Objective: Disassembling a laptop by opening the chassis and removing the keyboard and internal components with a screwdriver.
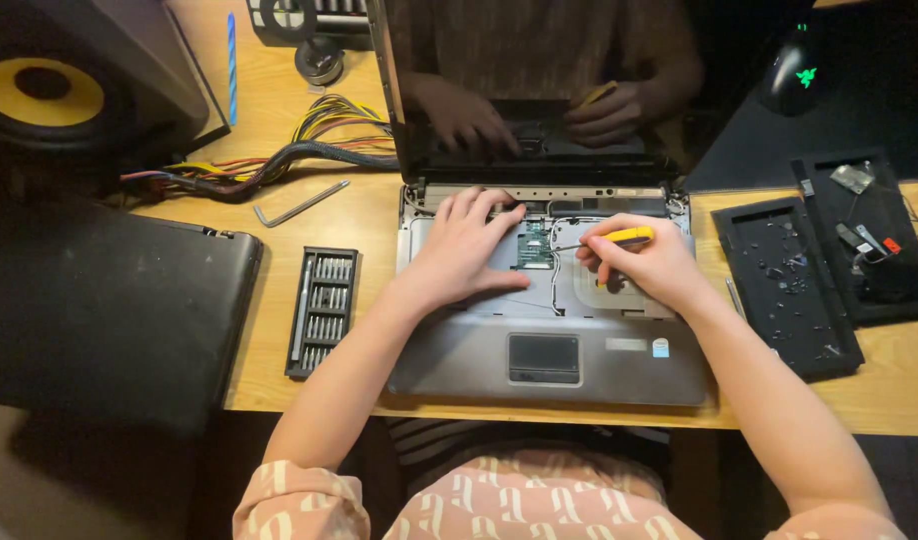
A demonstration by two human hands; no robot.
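Warm yellow light from above, brightest on wooden desk (279, 150). Left side and near edge very dark. Dark laptop screen (539, 80) mirrors hands. Picture mostly sharp, slightly soft at corners.

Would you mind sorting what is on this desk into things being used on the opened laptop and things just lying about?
In use:
- laptop, keyboard removed
- yellow-handled screwdriver in the right hand
- left hand resting on the laptop
- green circuit board
- bit set, probably

Lying about:
- speaker
- bundle of cables
- hex key
- blue pen
- computer mouse
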